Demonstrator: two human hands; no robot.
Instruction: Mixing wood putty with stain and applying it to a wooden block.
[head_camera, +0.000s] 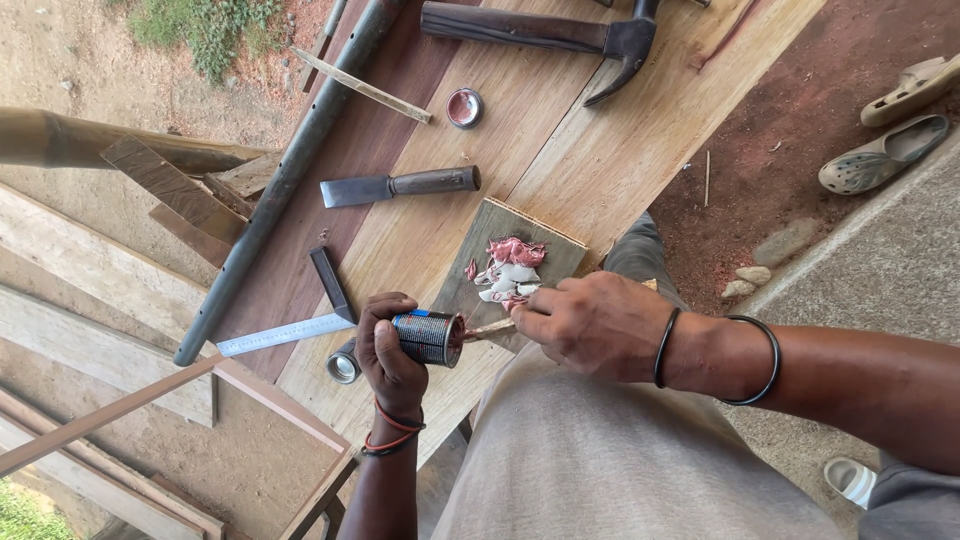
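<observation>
Nearest the lens: the person's lap in grey cloth (620, 450), seated at the edge of a wooden workbench (560, 150). Left hand (392, 352) closed around a small metal tin (428, 337), held tipped on its side with the open mouth toward the right hand; tin wall is ribbed and dark with a blue band at one end, print too small to make out. Red cords on the left wrist. Right hand (592, 325) closed in a narrow grip on a thin stick (488, 328), whose tip sits at the tin's mouth; two black bangles on the right forearm. Just beyond the hands, a small grey board (560, 255) lies on the bench carrying a dab of pink and white paste (508, 268). A second small tin (343, 366) lies beside the left hand at the bench edge. A steel ruler (285, 334) and a dark bar lie left of it. Further off: a chisel (400, 186), a round lid (464, 107) with reddish inside, a hammer (560, 32) at the far end. Sandals (885, 155) on the red dirt to the right.
</observation>
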